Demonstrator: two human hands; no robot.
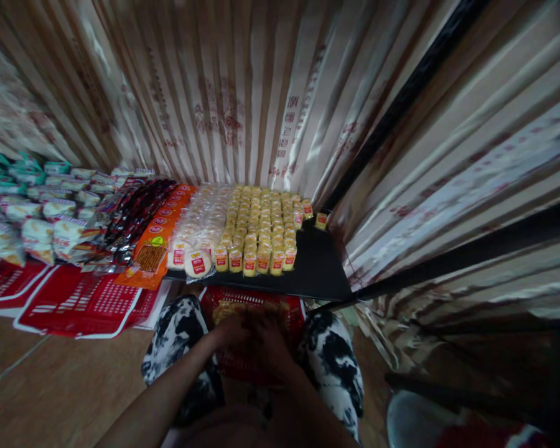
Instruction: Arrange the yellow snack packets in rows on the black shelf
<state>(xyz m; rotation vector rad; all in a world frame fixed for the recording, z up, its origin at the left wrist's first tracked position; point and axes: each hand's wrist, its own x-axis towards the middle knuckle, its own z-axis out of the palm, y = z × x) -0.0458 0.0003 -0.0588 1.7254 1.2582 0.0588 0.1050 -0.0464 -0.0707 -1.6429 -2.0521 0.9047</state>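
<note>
Between my knees sits a red plastic basket (238, 368) with small yellow wrapped packs (224, 308) in it. My left hand (234, 327) and my right hand (265, 330) are close together, reaching down into the basket over these packs. Shadow and blur hide my fingers, so what they grip cannot be made out. Just behind the basket, a dark shelf (320, 267) carries rows of yellow wrapped snack cakes (261, 227) with red labels. Left of these stand rows of white round wrapped crackers (198, 264).
Further left lie orange stick-snack bags (156, 242), dark shiny packets (135, 208) and white-and-green bags (56, 208). Red baskets (81, 302) stand below them. Pleated printed sheeting (242, 93) rises behind the shelf. Black bars (401, 102) cross at right, above a pale basin-like object (408, 417).
</note>
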